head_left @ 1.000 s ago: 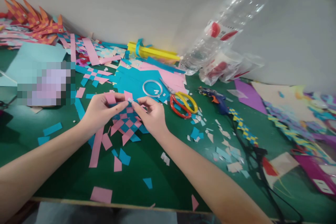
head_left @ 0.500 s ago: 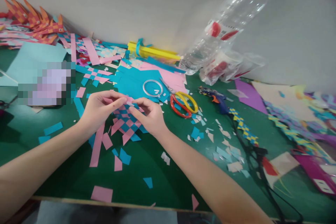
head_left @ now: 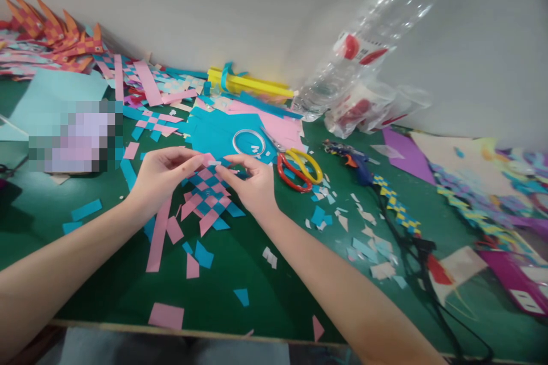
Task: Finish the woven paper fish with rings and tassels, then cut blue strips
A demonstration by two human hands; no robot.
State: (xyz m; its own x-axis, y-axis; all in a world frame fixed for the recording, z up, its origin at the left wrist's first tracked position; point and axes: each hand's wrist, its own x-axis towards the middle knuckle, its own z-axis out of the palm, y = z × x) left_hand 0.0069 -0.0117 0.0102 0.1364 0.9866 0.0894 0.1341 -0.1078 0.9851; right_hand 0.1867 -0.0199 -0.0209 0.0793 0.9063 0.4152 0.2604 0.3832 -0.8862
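A checkered woven paper piece (head_left: 209, 191) in pink and blue lies on the table in front of me, strip ends fanning out at its lower edge. My left hand (head_left: 169, 174) pinches its upper left edge between thumb and fingers. At its upper right edge, the thumb and fingertips of my right hand (head_left: 252, 182) close on the paper beside a small white bit (head_left: 214, 163). Just beyond my right hand lie scissors (head_left: 295, 171) with one red and one yellow handle. A clear tape-like ring (head_left: 249, 142) rests on blue paper sheets (head_left: 214, 128).
A glue gun (head_left: 349, 159) with a black cable lies right of the scissors. Paper scraps (head_left: 370, 239) litter the green table (head_left: 278, 308). A large plastic bottle (head_left: 363, 40) leans at the back wall. Orange woven fish shapes (head_left: 64, 34) are piled far left, near a blurred-out rectangular object (head_left: 81, 140).
My right hand has shifted slightly right, uncovering more of the woven paper's right side. My left hand has barely moved and keeps its pinch.
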